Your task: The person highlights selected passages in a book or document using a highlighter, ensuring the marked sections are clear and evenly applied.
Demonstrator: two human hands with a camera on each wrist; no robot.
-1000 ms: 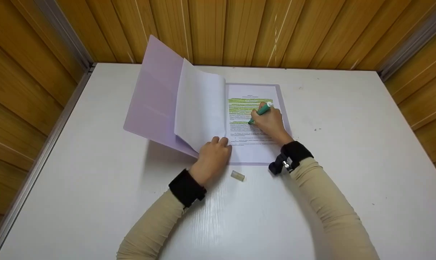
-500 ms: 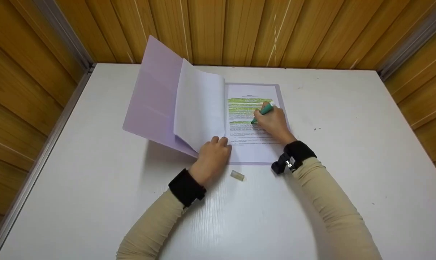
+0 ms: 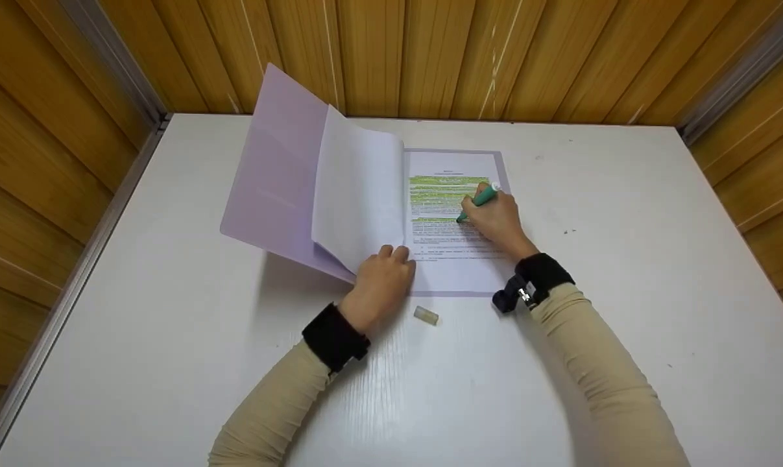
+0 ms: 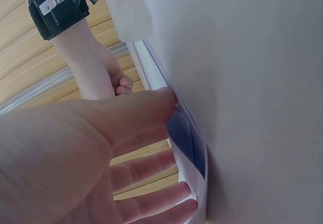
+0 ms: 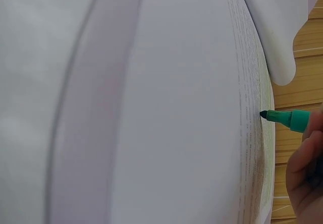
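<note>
— Where was the green highlighter (image 3: 478,200), and which hand had it?

— The right hand (image 3: 495,220) pinched it between curled fingers. Its tip touched the printed page (image 3: 453,259) at the end of a green line, and its long axis pointed from the hand down and to the left, across the text rows.

— And the left hand (image 3: 381,285)?

— It lay with relaxed, straight fingers on the lower edge of the turned white sheet (image 3: 359,194), keeping it and the lilac folder cover (image 3: 274,175) lifted. It was beside the page, not on the pen.

— Anything else on the worktop (image 3: 170,324)?

— A small pale cap (image 3: 426,316) lay just below the folder, between both wrists.
</note>
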